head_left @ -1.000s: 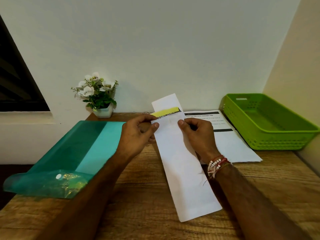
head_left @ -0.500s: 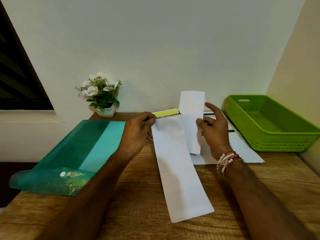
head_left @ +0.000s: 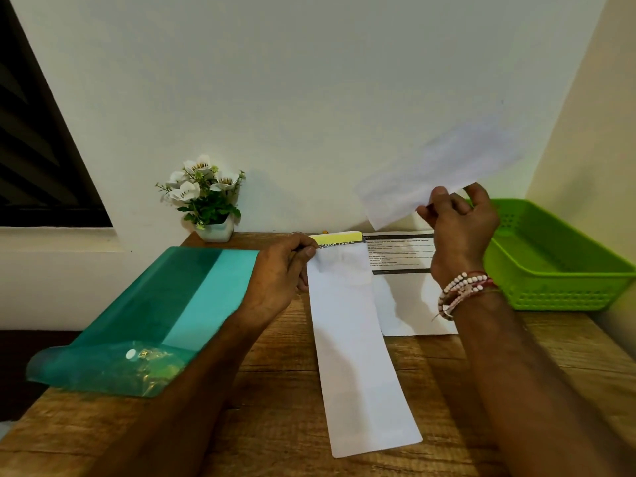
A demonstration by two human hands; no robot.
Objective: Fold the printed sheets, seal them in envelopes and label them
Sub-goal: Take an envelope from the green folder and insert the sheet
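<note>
Folder: teal, flat on tabletop, far left, untouched. Flowerpot: behind it, against wall. Left hand: thumb and forefinger pinched on far left corner of envelope, beside yellow label strip. Envelope: long, white, flat on tabletop, far end toward wall. Printed sheet: flat, just right of envelope, touching its right edge. Right hand: raised above printed sheet, fingers curled on lower corner of white paper, blurred, clear of tabletop. Basket: green, far right. Step, as judged: paper into envelope. Handling: firm left pinch to anchor the mouth; regrip of paper nearer mid-edge against flop; alignment with envelope's long axis, short edge leading, low straight slide; care near the strip, likely sticky.
</note>
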